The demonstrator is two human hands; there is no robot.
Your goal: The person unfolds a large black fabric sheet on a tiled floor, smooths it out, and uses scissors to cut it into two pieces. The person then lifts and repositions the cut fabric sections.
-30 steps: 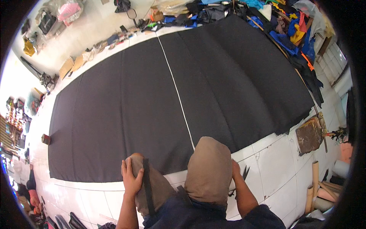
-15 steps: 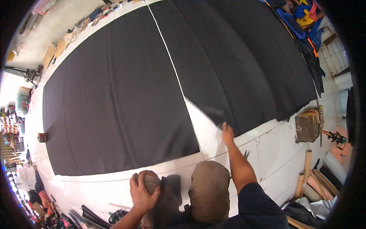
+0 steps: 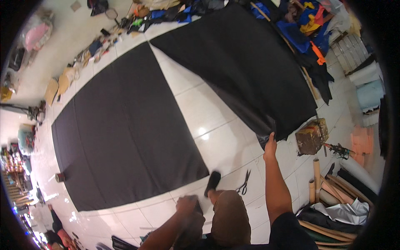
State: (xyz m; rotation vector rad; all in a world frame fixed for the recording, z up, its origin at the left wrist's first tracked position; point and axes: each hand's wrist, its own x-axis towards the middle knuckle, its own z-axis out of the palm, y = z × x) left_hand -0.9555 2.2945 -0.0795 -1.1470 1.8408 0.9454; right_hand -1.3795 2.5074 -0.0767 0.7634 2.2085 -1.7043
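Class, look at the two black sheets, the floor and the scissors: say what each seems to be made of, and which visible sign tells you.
Black sheets, flat one and the one pulled by the right hand: likely woven cloth, matte; the pulled one drapes and creases.
Floor: glossy white tile, probably ceramic; grout lines and a lamp glare.
Scissors: apparently metal blades with dark handles; too small to be sure.

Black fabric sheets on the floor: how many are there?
2. One black fabric sheet lies flat on the white tiled floor at left; the other black fabric sheet is at upper right, its corner gripped by the right hand. More may hide among the clutter.
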